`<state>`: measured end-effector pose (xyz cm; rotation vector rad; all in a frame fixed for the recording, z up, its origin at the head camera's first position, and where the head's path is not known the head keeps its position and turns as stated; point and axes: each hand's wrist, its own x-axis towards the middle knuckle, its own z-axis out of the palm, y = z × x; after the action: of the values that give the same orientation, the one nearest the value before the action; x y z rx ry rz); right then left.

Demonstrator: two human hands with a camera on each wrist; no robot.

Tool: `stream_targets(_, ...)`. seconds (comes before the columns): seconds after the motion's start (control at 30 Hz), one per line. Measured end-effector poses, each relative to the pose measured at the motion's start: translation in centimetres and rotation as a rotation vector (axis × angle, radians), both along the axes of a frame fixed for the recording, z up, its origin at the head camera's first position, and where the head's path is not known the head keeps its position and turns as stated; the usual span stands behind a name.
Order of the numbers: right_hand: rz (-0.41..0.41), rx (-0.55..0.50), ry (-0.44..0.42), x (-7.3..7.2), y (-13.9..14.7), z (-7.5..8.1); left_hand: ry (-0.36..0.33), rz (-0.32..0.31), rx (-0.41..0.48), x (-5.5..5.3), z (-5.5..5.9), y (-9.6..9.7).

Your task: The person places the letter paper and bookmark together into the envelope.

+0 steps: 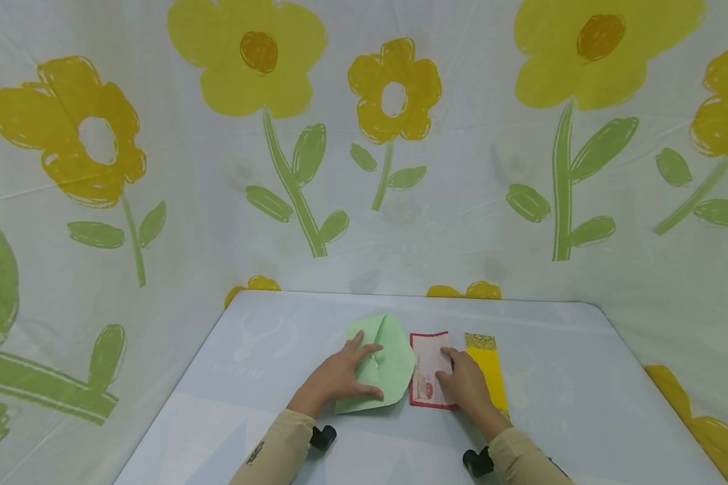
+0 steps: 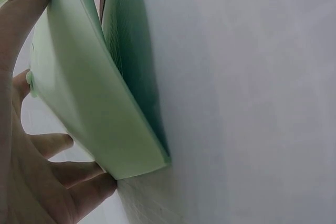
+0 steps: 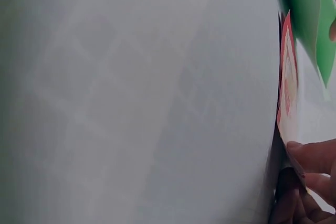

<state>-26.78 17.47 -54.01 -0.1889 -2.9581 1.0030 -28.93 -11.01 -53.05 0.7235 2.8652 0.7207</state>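
Note:
A pale green envelope [image 1: 388,364] lies with its pointed flap side toward the card. My left hand [image 1: 340,370] spreads over it and grips it between thumb and fingers. In the left wrist view the green envelope [image 2: 89,87] bulges, with a dark gap along its open side. My right hand [image 1: 467,387] pinches a red-bordered, pale pink card [image 1: 423,360] by its right side, thumb on top. The right wrist view shows the card [image 3: 289,82] nearly edge-on, its far end right at the green envelope [image 3: 304,9].
A yellow paper packet [image 1: 485,364] with a gold patterned band lies on the white table [image 1: 249,391], partly under the right hand. A flower-printed cloth [image 1: 449,222] hangs behind the table and along its sides.

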Motion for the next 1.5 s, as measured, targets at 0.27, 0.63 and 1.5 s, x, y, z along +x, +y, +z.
stream_targets(0.27, 0.022, -0.021, 0.038, 0.36, 0.01, 0.11, 0.001, 0.005, 0.005, -0.03, 0.03, 0.02)
stream_targets(0.63, 0.012, -0.066, 0.100, 0.58, 0.03, -0.04, 0.000, -0.001, 0.017, 0.08, 0.20, 0.06)
stream_targets(1.5, -0.028, -0.098, 0.073, 0.15, 0.64, 0.25, -0.003, -0.006, 0.014, 0.00, 0.08, 0.07)
